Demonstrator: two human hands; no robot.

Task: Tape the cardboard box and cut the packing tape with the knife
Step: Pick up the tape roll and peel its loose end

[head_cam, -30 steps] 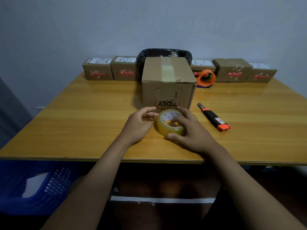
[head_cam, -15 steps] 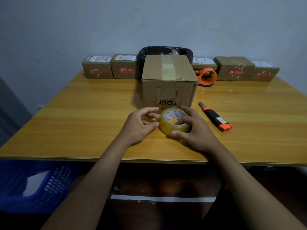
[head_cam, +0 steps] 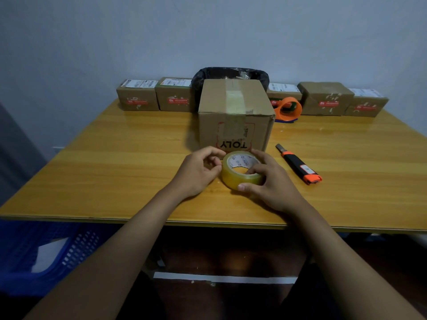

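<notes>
Your right hand (head_cam: 275, 185) clamps the packing tape roll (head_cam: 241, 173) flat on the surface (head_cam: 115, 158), just before the cardboard box (head_cam: 235, 116); left hand (head_cam: 196, 172) fingers pinch together at its rim; the utility knife (head_cam: 299, 164) lies beside your right hand, angled away.

Yellowish clear tape roll (head_cam: 240, 173), brown cardboard box (head_cam: 234, 116), orange-black knife (head_cam: 299, 165).
</notes>
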